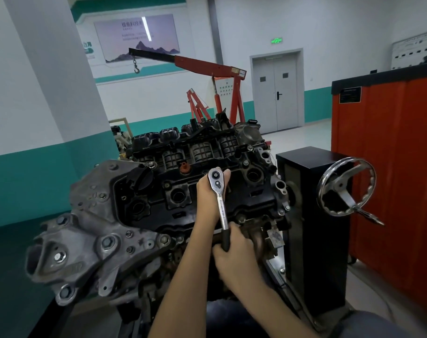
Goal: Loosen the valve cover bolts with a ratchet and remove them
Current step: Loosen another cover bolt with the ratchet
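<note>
The ratchet [221, 206] has its head over the middle of the valve cover [156, 203], and its long handle points back toward the person. The left hand [207, 198] holds the head. The right hand [234, 252], nearer the person, grips the handle end.

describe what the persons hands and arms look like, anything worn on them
Nothing is worn on them. The left hand and right hand have no gloves, and no rings show on the fingers. The left forearm and right forearm are uncovered right down to the frame edge, with no sleeve, watch or band in view.
</note>
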A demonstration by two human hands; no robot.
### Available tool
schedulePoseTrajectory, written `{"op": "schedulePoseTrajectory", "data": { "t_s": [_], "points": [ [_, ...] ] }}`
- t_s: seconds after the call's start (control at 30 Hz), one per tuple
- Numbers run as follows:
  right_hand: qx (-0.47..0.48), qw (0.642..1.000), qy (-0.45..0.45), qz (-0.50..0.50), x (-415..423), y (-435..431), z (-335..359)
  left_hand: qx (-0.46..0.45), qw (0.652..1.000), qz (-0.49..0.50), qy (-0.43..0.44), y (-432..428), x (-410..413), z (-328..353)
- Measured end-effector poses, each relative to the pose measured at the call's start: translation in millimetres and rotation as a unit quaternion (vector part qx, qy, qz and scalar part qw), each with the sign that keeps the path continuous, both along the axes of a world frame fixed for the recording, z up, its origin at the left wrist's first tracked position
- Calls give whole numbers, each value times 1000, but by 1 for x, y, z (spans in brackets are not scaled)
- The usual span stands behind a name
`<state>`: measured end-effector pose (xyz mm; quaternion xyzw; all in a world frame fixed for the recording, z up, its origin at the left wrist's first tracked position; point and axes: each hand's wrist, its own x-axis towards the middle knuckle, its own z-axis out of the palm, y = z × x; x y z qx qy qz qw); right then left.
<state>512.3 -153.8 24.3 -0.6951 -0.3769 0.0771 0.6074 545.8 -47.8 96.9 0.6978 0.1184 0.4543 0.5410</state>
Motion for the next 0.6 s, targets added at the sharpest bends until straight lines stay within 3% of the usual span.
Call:
{"op": "schedulePoseTrajectory", "data": {
  "t_s": [0.1,0.2,0.3,0.4,0.47,0.53,0.6],
  "points": [
    [-28,999,-20,13,10,-5,4,18,999,3,29,4,-3,1],
    [-130,980,-143,39,59,-41,21,62,996,-22,54,8,-5,1],
    [-226,936,-263,64,112,-67,67,73,994,-18,80,8,-4,6],
    [-275,880,-387,2,130,-68,94,49,997,-6,53,8,-4,5],
    [-248,903,-350,-26,115,-64,75,24,999,1,29,8,-5,-1],
    [-177,958,-227,-20,82,-57,37,29,999,0,20,5,-3,-5],
    [-103,987,-120,-25,43,-40,10,19,1000,13,15,3,0,-5]
  ]
}}
